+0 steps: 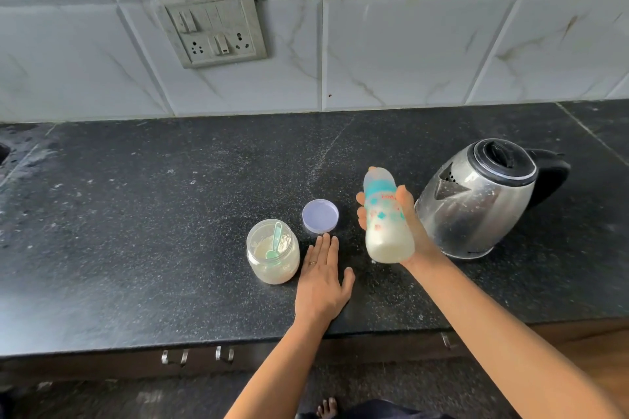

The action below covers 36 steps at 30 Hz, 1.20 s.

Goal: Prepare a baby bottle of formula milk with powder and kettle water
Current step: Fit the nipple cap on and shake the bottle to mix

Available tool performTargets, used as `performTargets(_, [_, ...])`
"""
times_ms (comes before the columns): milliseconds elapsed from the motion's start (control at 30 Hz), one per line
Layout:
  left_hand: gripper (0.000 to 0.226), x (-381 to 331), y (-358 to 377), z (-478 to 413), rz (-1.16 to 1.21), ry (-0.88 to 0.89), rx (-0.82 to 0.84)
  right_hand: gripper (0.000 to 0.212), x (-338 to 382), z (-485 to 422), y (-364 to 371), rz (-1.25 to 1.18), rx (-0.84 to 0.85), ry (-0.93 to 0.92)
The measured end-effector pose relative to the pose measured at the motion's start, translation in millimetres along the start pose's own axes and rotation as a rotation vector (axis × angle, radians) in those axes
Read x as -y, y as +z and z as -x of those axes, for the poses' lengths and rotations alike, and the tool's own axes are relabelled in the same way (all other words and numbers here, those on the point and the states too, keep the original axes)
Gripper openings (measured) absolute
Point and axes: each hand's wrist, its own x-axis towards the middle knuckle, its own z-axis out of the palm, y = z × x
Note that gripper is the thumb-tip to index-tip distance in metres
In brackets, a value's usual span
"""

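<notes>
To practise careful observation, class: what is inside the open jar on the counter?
The jar holds pale powder with a green scoop resting on it. The powder hides the jar's bottom and anything buried beneath.

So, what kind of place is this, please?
Most likely a home kitchen: a dark stone counter against a tiled wall with a socket panel, and an electric kettle standing on it.

The bottle in the right grip has a teal band, red-teal prints and white milk. Left of it, lilac lid, teal scoop. Speckled black table.
</notes>
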Motion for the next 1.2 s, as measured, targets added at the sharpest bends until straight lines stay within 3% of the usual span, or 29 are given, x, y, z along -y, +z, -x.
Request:
performTargets(67, [0.066,-0.2,-0.1,0.4,0.002,-0.002,0.005,0.118,-1.5,-2.3,3.3,-0.055,-0.020,-0.018])
performTargets(200, [0.067,-0.4,-2.8,0.3,0.008,0.002,0.019,0.104,-0.3,-3.9,8.2,-0.206,-0.030,-0.049])
performTargets(500, [0.066,0.0,-1.4,0.1,-0.010,-0.003,0.025,0.098,4.2,-3.6,9.8,-0.349,-0.009,-0.107])
performTargets(767, [0.066,0.6,-0.3,0.1,0.003,-0.004,0.024,0.092,2.4,-6.9,5.7,-0.336,-0.022,-0.168])
performTargets(900, [0.067,1.0,-0.8,-0.2,-0.001,-0.005,0.037,0.064,0.6,-13.6,-0.5,-0.305,-0.108,-0.220])
performTargets(1033, [0.068,0.7,-3.0,0.3,0.003,0.004,0.049,0.074,-2.6,-14.8,-7.0,-0.352,-0.150,-0.170])
performTargets(1200, [0.068,0.0,-3.3,0.4,0.014,-0.002,0.047,0.055,-3.2,-19.7,-10.2,-0.330,-0.129,-0.184])
